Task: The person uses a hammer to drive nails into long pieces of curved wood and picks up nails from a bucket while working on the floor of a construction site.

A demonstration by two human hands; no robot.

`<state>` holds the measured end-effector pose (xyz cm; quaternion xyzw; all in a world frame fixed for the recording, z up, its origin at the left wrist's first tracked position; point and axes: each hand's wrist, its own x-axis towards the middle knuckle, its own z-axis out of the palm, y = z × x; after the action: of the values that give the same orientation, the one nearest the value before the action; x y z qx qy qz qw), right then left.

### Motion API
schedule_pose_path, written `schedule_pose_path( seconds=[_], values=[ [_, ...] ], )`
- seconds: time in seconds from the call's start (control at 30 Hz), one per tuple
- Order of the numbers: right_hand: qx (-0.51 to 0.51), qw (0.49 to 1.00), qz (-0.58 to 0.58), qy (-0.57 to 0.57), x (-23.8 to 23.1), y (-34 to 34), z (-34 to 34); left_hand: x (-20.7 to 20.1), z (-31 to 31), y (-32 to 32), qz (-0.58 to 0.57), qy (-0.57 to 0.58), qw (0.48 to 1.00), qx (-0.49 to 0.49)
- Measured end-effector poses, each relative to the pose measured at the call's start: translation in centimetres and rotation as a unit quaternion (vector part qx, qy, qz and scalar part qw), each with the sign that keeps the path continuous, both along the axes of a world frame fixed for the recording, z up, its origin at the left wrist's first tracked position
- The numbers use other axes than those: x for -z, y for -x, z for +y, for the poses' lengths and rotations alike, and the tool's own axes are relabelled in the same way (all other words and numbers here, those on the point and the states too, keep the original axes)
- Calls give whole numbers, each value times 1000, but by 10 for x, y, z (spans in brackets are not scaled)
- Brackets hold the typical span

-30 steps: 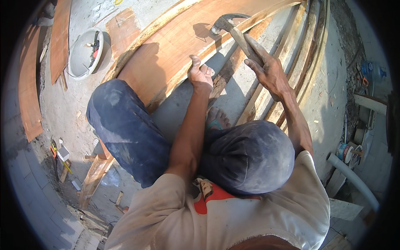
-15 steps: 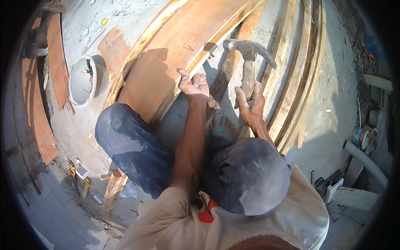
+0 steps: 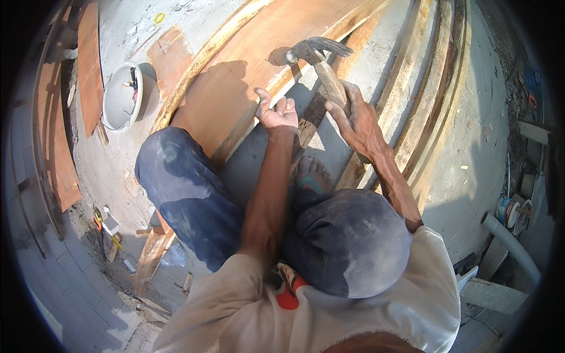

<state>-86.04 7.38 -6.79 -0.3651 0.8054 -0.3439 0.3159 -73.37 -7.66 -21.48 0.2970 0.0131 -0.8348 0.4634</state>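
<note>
My right hand is closed round the wooden handle of a claw hammer. The hammer's steel head is raised near the pale wooden batten along the edge of a brown plywood panel. Beside that batten, my left hand is turned palm up, its fingers curled and its thumb stretched toward the wood. Whatever those fingers may hold is hidden. The hammer casts a shadow on the panel.
Several long timber strips lie to the right. A white bucket with tools inside stands at left, near plywood strips. A grey pipe is at lower right. My bent knees flank my left forearm.
My right hand has lifted the hammer and moved it up and left, tilting its head toward the edge batten. My left hand has stayed nearly in place.
</note>
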Motion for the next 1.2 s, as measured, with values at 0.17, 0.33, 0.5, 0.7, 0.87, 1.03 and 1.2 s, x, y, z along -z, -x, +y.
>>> schedule_pose_path(
  seconds=[0.17,0.33,0.5,0.7,0.87,1.03,1.2],
  values=[
    [-156,970,167,80,-78,41,-23,-10,5,5,-18,-35,999,-32],
    [-150,924,271,226,-129,58,-77,5,0,2,-5,-23,1000,-12],
    [-276,923,262,54,-114,53,-90,8,0,2,-3,-25,1000,2],
    [-266,926,259,61,-123,63,-94,5,0,1,29,-13,999,-14],
    [-15,992,104,71,-195,53,-109,2,1,0,35,0,999,11],
    [-280,907,312,50,-81,77,-92,1,1,10,-2,-32,999,-22],
    [-225,940,246,69,-117,65,-91,7,3,-7,-10,-29,999,-32]
  ],
)
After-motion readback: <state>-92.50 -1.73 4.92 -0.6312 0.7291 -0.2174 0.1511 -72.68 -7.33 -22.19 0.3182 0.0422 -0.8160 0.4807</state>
